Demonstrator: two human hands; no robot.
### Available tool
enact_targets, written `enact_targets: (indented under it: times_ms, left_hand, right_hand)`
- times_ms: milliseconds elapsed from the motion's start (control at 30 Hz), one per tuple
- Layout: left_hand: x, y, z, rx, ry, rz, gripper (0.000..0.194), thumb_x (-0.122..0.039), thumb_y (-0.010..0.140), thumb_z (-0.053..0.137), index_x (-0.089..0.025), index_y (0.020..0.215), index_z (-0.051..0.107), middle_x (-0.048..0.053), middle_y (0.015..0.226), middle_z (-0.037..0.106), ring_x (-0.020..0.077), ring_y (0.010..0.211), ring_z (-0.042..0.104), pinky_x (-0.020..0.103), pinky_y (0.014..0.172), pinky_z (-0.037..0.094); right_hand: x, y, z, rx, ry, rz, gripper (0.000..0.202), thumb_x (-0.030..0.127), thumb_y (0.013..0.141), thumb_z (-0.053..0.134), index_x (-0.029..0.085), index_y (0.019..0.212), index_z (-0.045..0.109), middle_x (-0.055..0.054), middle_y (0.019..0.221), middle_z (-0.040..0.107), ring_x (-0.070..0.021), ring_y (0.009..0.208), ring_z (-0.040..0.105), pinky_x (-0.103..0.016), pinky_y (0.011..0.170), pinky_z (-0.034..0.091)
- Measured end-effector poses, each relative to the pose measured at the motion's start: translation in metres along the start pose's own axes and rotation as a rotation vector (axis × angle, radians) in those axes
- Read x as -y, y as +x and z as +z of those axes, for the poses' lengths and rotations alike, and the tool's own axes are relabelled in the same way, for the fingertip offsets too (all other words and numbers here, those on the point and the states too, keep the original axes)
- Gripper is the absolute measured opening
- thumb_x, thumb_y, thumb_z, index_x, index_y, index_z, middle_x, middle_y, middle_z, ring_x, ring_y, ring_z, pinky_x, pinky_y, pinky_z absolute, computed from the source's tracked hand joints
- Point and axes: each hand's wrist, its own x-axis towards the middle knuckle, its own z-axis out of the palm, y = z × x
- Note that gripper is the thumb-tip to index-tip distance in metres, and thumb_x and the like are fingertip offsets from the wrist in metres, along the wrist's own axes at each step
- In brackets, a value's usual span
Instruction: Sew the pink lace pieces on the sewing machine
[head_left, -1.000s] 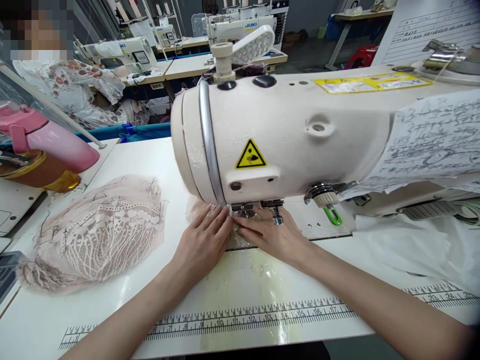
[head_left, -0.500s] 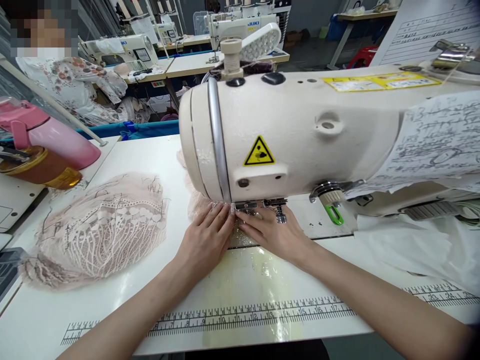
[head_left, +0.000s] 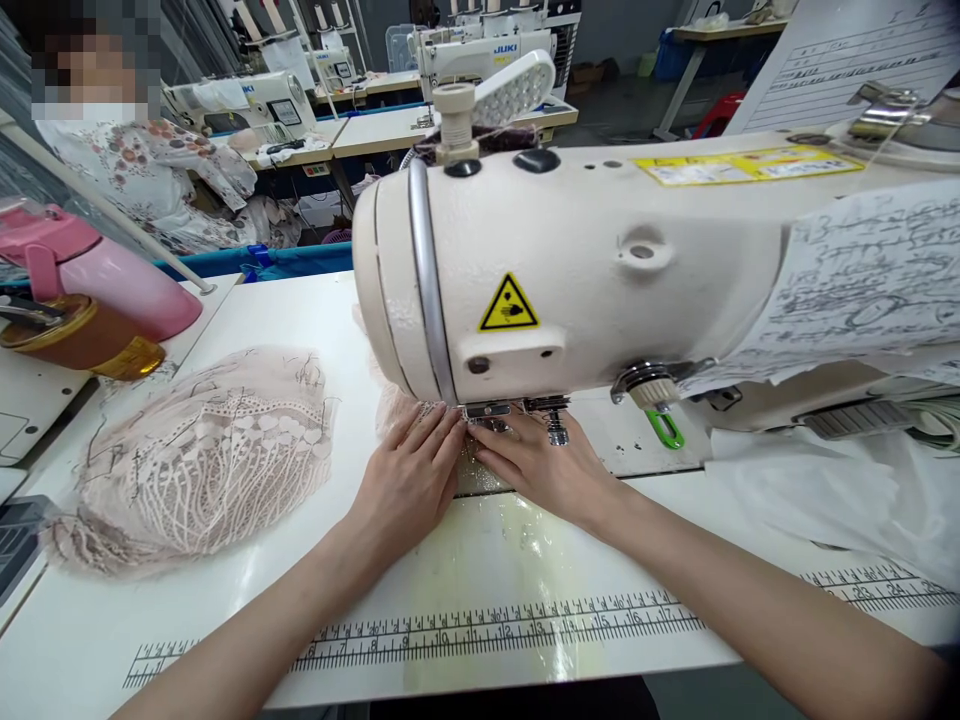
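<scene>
A cream sewing machine point(head_left: 570, 270) fills the middle of the view, its head over the white table point(head_left: 247, 610). Under its presser foot point(head_left: 487, 412) lies a small piece of pink lace point(head_left: 391, 408), mostly hidden by the machine and my hands. My left hand point(head_left: 409, 478) lies flat on the lace just left of the foot, fingers together. My right hand point(head_left: 536, 465) presses down just right of the foot, fingertips almost touching the left hand's. A pile of pink lace pieces point(head_left: 199, 455) lies at the left of the table.
A pink bottle point(head_left: 112, 285) and a brown tin point(head_left: 82, 345) stand at the far left. White cloth point(head_left: 817, 490) and a scribbled paper point(head_left: 862, 280) lie at the right. A ruler strip point(head_left: 487, 630) runs along the front edge. Another person point(head_left: 142, 170) sits behind, among other sewing machines.
Both hands have stayed at the presser foot on the lace; the lace has crept a little behind the machine head. The view has shifted slightly.
</scene>
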Motion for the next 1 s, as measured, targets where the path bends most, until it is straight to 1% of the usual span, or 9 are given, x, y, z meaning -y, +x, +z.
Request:
enact_targets:
  times_ms: [200, 400, 500, 633, 700, 767, 867, 933, 1000]
  left_hand:
    - [0.000, 0.000, 0.002, 0.027, 0.039, -0.012, 0.041, -0.021, 0.094, 0.039, -0.006, 0.129, 0.055, 0.013, 0.133, 0.058, 0.0276, 0.126, 0.053, 0.045, 0.110, 0.036]
    - [-0.004, 0.000, -0.004, 0.021, 0.036, -0.050, 0.041, -0.021, 0.093, 0.042, -0.009, 0.130, 0.054, 0.012, 0.132, 0.059, 0.0287, 0.125, 0.051, 0.046, 0.109, 0.035]
    - [-0.004, 0.005, -0.011, 0.025, 0.108, -0.108, 0.036, -0.025, 0.093, 0.045, -0.013, 0.124, 0.058, 0.014, 0.123, 0.063, 0.0304, 0.114, 0.056, 0.045, 0.094, 0.045]
    - [0.010, 0.026, -0.015, 0.132, 0.094, -0.211, 0.028, -0.031, 0.096, 0.043, -0.016, 0.102, 0.066, 0.012, 0.094, 0.068, 0.0292, 0.094, 0.061, 0.040, 0.073, 0.049]
    - [0.021, 0.039, -0.016, 0.179, 0.054, -0.289, 0.029, -0.030, 0.097, 0.041, -0.015, 0.094, 0.067, 0.012, 0.092, 0.067, 0.0303, 0.097, 0.061, 0.042, 0.078, 0.049]
    - [0.030, 0.045, -0.018, 0.195, 0.084, -0.338, 0.028, -0.025, 0.097, 0.040, -0.015, 0.101, 0.066, 0.013, 0.103, 0.066, 0.0304, 0.108, 0.058, 0.045, 0.090, 0.047]
    - [0.038, 0.033, -0.025, 0.189, 0.158, -0.392, 0.034, -0.021, 0.099, 0.034, -0.016, 0.126, 0.055, 0.011, 0.127, 0.060, 0.0282, 0.126, 0.048, 0.047, 0.107, 0.037]
    - [0.040, 0.011, -0.033, 0.181, 0.227, -0.451, 0.041, -0.022, 0.100, 0.034, -0.016, 0.139, 0.043, 0.012, 0.140, 0.050, 0.0289, 0.136, 0.038, 0.049, 0.113, 0.029]
    - [0.041, -0.018, -0.040, 0.178, 0.311, -0.574, 0.050, -0.025, 0.098, 0.040, -0.011, 0.146, 0.032, 0.016, 0.148, 0.040, 0.0328, 0.139, 0.032, 0.053, 0.113, 0.028]
  right_hand:
    - [-0.002, 0.001, 0.001, -0.003, 0.009, -0.001, 0.030, 0.040, 0.097, 0.048, 0.031, 0.121, 0.063, -0.004, 0.110, 0.069, -0.0202, 0.091, 0.062, -0.034, 0.074, 0.042]
    - [-0.011, 0.007, 0.002, -0.030, 0.121, 0.060, 0.028, 0.037, 0.098, 0.046, 0.027, 0.110, 0.069, -0.003, 0.088, 0.073, -0.0188, 0.082, 0.066, -0.034, 0.074, 0.043]
    - [-0.014, 0.011, 0.001, -0.048, 0.202, 0.093, 0.026, 0.037, 0.096, 0.050, 0.025, 0.105, 0.071, -0.002, 0.086, 0.074, -0.0175, 0.078, 0.066, -0.032, 0.073, 0.046]
    - [-0.016, 0.011, 0.002, -0.066, 0.244, 0.106, 0.026, 0.038, 0.094, 0.051, 0.026, 0.106, 0.071, -0.003, 0.089, 0.073, -0.0197, 0.079, 0.067, -0.034, 0.069, 0.050]
    - [-0.017, 0.009, 0.004, -0.071, 0.300, 0.114, 0.026, 0.038, 0.094, 0.051, 0.029, 0.108, 0.070, -0.003, 0.095, 0.073, -0.0215, 0.083, 0.067, -0.036, 0.069, 0.052]
    - [-0.018, 0.006, 0.006, -0.095, 0.354, 0.125, 0.025, 0.037, 0.094, 0.050, 0.031, 0.109, 0.070, -0.002, 0.095, 0.073, -0.0231, 0.084, 0.067, -0.039, 0.070, 0.053]
    - [-0.022, 0.002, 0.011, -0.113, 0.385, 0.129, 0.025, 0.035, 0.094, 0.049, 0.033, 0.108, 0.069, -0.002, 0.095, 0.072, -0.0246, 0.086, 0.067, -0.041, 0.070, 0.054]
    - [-0.023, 0.001, 0.014, -0.121, 0.390, 0.133, 0.026, 0.035, 0.095, 0.047, 0.032, 0.105, 0.070, -0.002, 0.089, 0.073, -0.0250, 0.084, 0.066, -0.039, 0.061, 0.052]
    - [-0.024, 0.002, 0.015, -0.138, 0.362, 0.090, 0.028, 0.035, 0.096, 0.044, 0.031, 0.100, 0.071, -0.002, 0.084, 0.074, -0.0246, 0.078, 0.066, -0.036, 0.055, 0.049]
